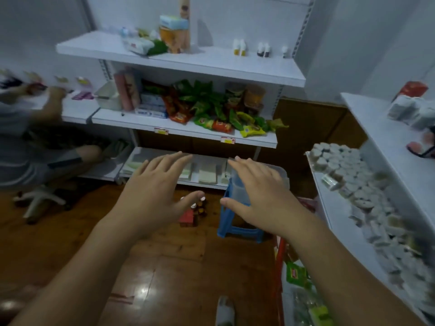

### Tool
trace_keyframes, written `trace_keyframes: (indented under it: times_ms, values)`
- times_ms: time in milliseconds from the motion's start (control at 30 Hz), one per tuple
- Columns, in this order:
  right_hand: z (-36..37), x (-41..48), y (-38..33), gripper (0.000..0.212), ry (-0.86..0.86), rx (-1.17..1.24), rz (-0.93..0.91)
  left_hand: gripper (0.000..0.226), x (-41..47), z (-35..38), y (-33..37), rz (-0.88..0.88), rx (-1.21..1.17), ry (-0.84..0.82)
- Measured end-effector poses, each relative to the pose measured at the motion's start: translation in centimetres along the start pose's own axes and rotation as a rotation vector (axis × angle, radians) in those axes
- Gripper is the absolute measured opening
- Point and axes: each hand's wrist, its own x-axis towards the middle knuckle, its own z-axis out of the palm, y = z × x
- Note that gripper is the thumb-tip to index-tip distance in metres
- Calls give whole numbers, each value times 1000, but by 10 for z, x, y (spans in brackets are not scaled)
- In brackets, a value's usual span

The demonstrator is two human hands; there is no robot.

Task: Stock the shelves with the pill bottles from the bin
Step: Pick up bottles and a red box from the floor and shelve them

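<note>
Left hand (155, 184) and right hand (256, 196) are held spread, nothing gripped, by the clear bin (284, 177); only a few pill bottles (240, 47) are shelved up top, so it's probably mostly undone.

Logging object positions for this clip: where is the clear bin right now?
In the head view, the clear bin sits atop the blue stool, right of centre on the floor, partly hidden behind the right hand.

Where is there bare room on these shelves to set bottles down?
The top shelf is bare at its left end and between the orange box and the small bottles. The middle shelf is crowded with snack packets; the right-hand shelf is packed with white-capped containers.
</note>
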Motion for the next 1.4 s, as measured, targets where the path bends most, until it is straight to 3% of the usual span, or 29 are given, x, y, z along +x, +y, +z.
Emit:
trace_keyframes:
  times_ms: [267,533,833,1167,1400]
  values:
    - [35,148,52,85,-106,108,-99,80,88,50,-59,-224,-29,-39]
    - [79,261,71,79,-194,182,-120,72,149,99,-128,-331,-47,-98]
    - [182,372,67,68,-231,272,130,65,225,223,-258,-317,-164,-255]
    - [431,477,92,59,-303,410,500,57,265,477,-379,-333,-305,-557]
    - [691,540,174,54,-342,262,491,65,285,743,-436,-360,-332,-531]
